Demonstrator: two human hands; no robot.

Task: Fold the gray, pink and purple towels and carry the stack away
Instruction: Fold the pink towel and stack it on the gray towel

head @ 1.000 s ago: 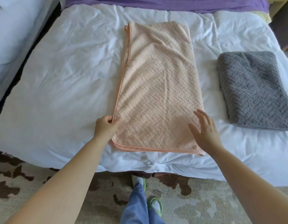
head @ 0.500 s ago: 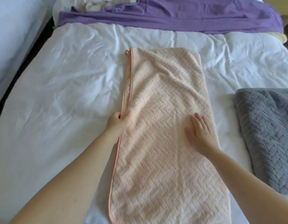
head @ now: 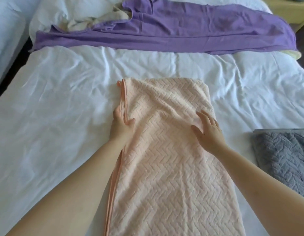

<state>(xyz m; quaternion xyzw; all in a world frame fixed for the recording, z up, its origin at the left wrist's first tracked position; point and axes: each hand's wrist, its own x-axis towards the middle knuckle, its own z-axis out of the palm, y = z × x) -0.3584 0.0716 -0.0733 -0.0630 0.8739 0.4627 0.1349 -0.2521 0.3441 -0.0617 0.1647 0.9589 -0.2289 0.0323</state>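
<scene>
The pink towel [head: 166,150] lies on the white bed as a long strip folded lengthwise, running away from me. My left hand [head: 121,126] pinches its left hem, thumb on top and fingers underneath. Flat on the right side of the towel lies my right hand [head: 208,132], fingers straight and spread. The gray towel [head: 284,159] sits folded at the right edge of the view. The purple towel [head: 165,31] lies unfolded and rumpled across the far end of the bed.
The white duvet [head: 54,108] covers the bed on both sides of the pink towel. A cream cloth [head: 90,23] is bunched beside the purple towel. A second white bed [head: 6,40] stands at the left across a dark gap.
Both hands have slid along the pink towel from its near end toward its far end. My view has moved forward, so the purple towel shows fully.
</scene>
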